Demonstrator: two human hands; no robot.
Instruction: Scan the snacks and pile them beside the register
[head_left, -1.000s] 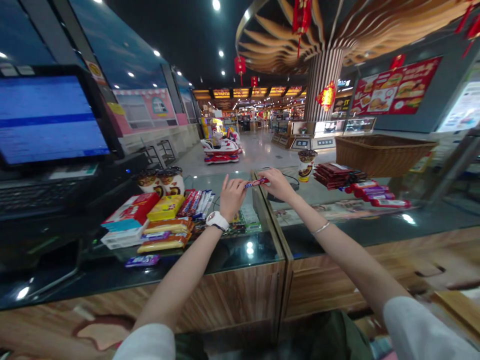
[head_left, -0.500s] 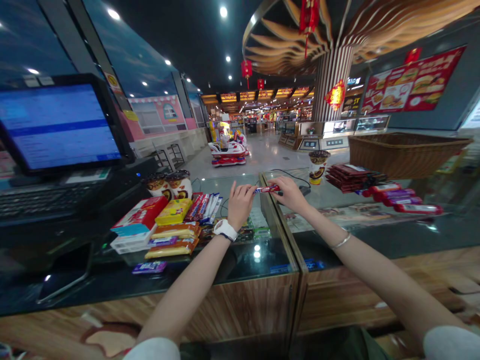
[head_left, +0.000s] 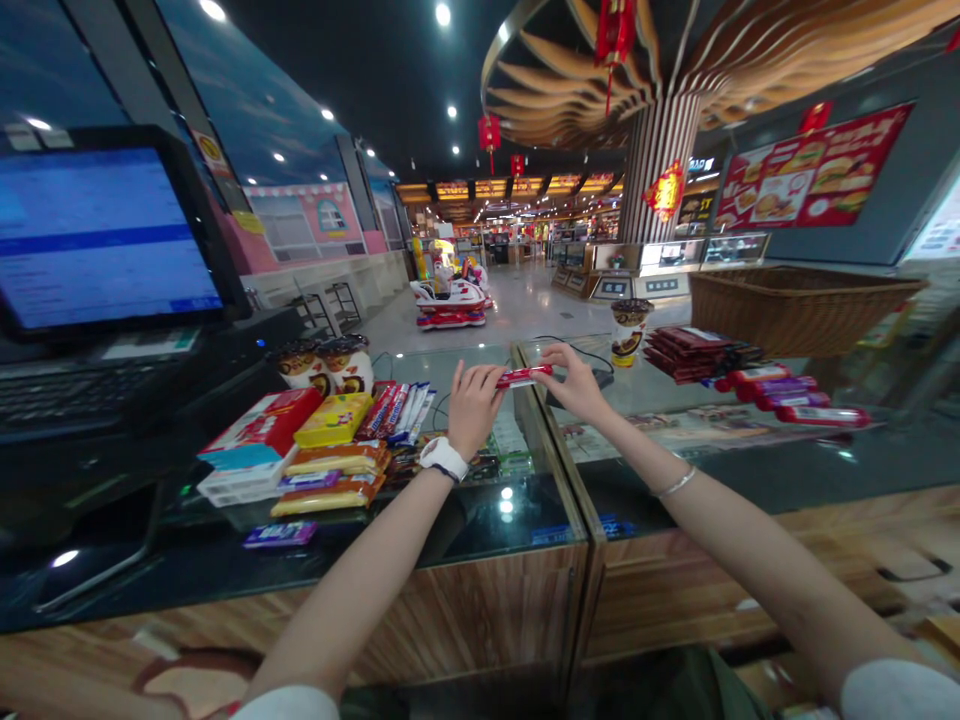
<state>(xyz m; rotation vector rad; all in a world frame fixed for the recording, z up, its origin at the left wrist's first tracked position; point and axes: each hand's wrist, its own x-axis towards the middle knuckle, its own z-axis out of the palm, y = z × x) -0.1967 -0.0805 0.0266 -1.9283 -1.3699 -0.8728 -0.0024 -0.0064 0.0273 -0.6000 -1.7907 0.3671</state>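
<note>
A slim red stick-shaped packet (head_left: 524,377) is held level above the glass counter, between my two hands. My left hand (head_left: 474,402), with a white watch at the wrist, grips its left end. The fingers of my right hand (head_left: 576,385) pinch its right end; a silver bangle circles that forearm. Left of my left hand lie a row of red and blue-white bars (head_left: 397,412), a yellow box (head_left: 334,420), orange-brown packets (head_left: 330,494) and a red box on a white one (head_left: 266,428). A small purple packet (head_left: 280,535) rests nearer the counter's front edge.
On the left stand a monitor (head_left: 105,235) and keyboard (head_left: 67,398), with two cups behind the snacks. To the right are another cup (head_left: 628,332), dark red packets (head_left: 690,352), red and purple rolls (head_left: 799,397) and a wicker basket (head_left: 802,308). A raised seam divides the counter.
The packet has turned in my fingers and shows a redder side with a pale strip. Both hands still hold it; the whole view has shifted slightly.
</note>
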